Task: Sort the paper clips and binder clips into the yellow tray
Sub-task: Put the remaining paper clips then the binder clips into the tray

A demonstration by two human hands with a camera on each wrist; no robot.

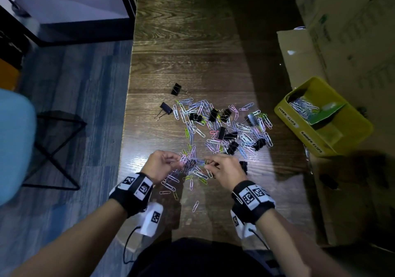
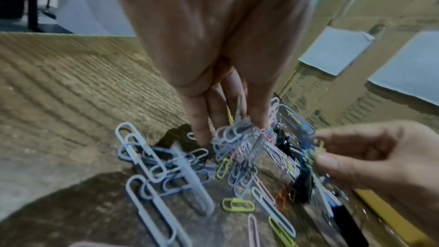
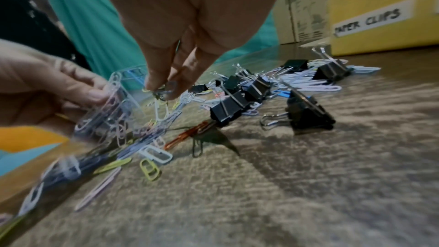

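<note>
Your left hand (image 1: 159, 165) and right hand (image 1: 222, 170) meet over the near end of the dark wood-grain surface (image 1: 192, 41), and between them hangs a tangled bunch of pastel wire paper clips (image 1: 190, 162). Your left grip is clamped on one side of that bunch, thumb and fingertips (image 3: 95, 95) pinching a stack of clips. Your right grip is closed on the other side, its fingers (image 3: 154, 82) nipping a few clips together at the tips. In the left wrist view the bunch (image 2: 247, 144) is blurred, so the exact number of clips held cannot be told.

Directly under and just before your grips, loose paper clips (image 1: 171, 179) lie scattered flat on the surface, mostly pale blue and pink with some lime green ones.

Beyond your grips spreads the main heap of paper clips mixed with black metal binder clips (image 1: 222, 132). Two more binder clips (image 1: 176, 89) lie apart, past the heap's far left edge, and one (image 1: 243, 165) sits just to the right of your right hand.

Well off to the right of your grips stands the yellow plastic tray (image 1: 350, 133), with paper clips already in its far compartment (image 1: 303, 106), behind the label reading PAPER CLIPS (image 3: 370, 19). Brown cardboard boxes (image 1: 352, 31) rise behind and beside it.
</note>
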